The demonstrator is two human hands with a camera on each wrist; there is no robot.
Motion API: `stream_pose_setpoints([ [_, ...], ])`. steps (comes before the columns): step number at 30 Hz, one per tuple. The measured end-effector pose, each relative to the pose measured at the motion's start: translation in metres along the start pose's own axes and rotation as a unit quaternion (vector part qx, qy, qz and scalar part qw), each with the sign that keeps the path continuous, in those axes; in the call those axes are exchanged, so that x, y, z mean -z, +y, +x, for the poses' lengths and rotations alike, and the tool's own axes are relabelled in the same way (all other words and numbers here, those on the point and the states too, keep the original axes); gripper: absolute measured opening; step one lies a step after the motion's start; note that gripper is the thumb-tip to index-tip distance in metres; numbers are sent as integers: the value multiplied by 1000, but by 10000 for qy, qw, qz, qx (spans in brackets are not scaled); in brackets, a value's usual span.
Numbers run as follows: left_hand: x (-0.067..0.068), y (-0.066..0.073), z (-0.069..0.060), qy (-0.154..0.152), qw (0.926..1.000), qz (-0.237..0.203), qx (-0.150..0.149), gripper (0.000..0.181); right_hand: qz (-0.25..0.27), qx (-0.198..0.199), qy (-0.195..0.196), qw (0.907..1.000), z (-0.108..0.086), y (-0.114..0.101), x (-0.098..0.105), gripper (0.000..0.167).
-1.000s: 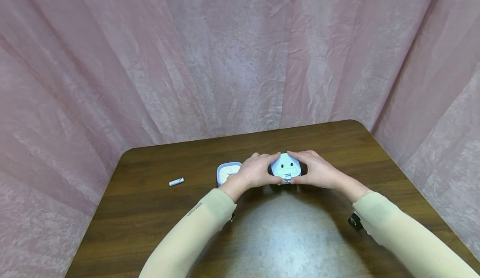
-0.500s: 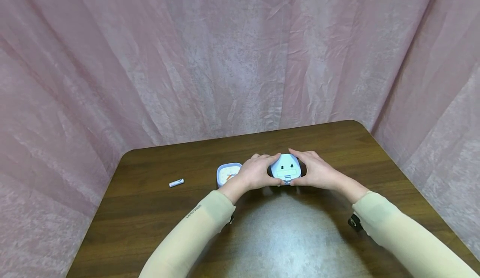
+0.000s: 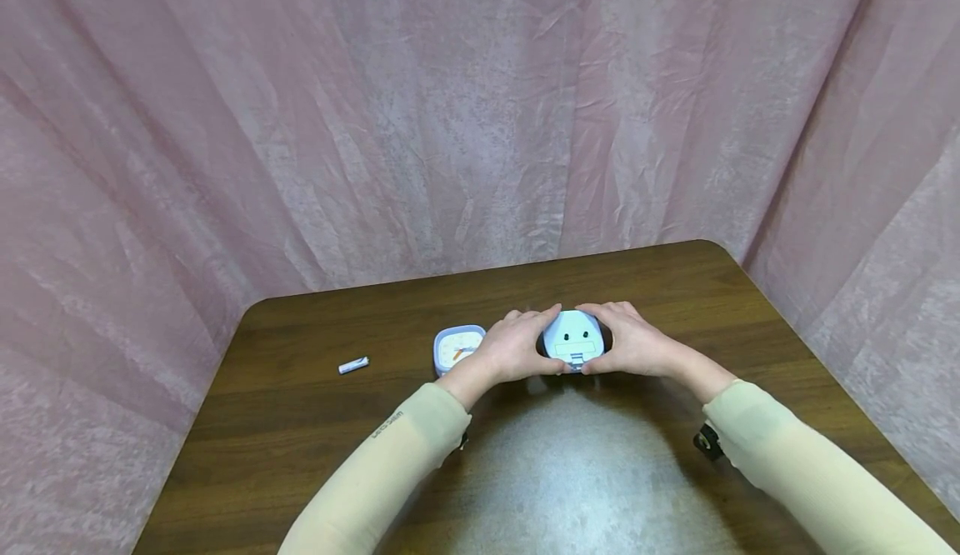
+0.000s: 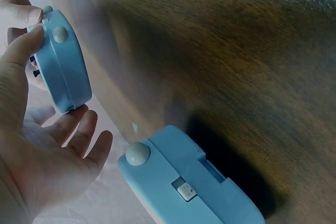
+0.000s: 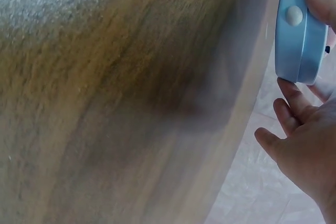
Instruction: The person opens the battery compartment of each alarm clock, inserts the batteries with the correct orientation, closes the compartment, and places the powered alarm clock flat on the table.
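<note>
A light blue alarm clock is held between both hands, its back with two black knobs and a battery cover turned toward the head camera. My left hand grips its left side between thumb and fingers, and my right hand grips the right side in the same way. Both thumbs lie at the clock's near edge, by the latch of the cover. In the left wrist view the clock appears raised off the table. The right wrist view shows its small round foot; the dial is hidden from the head camera.
A second blue clock, white dial up, lies just left of my left forearm, which partly covers it. Farther left a small battery lies on the brown wooden table. Pink curtains hang behind the table's far edge.
The held clock has shifted very slightly toward me. My right forefinger lifted a little from its far edge and has come back down. The second clock and the battery stay put.
</note>
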State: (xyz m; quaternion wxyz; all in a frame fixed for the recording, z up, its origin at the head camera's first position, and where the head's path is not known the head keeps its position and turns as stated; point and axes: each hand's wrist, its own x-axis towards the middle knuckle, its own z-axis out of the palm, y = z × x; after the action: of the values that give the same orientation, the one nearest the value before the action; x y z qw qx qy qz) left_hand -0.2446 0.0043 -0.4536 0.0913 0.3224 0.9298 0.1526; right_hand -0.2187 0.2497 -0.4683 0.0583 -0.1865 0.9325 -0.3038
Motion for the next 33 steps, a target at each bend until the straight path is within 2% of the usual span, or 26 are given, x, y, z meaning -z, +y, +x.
stream_pose_setpoints([
  [7, 0, -7, -4, -84, 9989, -460, 54, 114, 289, -131, -17, 9995, -2, 0, 1, 100],
  [15, 0, -17, -14, 43, 9935, -1135, 66, 113, 689, -113, 156, 9974, -4, 3, 3, 97],
  [19, -2, -20, -18, 121, 9889, -1474, 123, 112, 1017, -263, 96, 9944, -4, 4, 3, 97],
  [22, -4, -21, -19, 183, 9851, -1696, 196, 112, 1479, -369, 41, 9883, -5, 5, 2, 95],
  [27, -7, -17, -19, 313, 9719, -2320, 248, 111, 2643, -293, -57, 9640, -4, 5, 2, 88],
  [29, -8, -16, -19, 364, 9618, -2705, 206, 110, 2976, -301, -110, 9541, -4, 5, 2, 86],
  [33, -13, -14, -15, 406, 9390, -3410, 177, 105, 3386, -329, -197, 9401, -3, 6, 1, 85],
])
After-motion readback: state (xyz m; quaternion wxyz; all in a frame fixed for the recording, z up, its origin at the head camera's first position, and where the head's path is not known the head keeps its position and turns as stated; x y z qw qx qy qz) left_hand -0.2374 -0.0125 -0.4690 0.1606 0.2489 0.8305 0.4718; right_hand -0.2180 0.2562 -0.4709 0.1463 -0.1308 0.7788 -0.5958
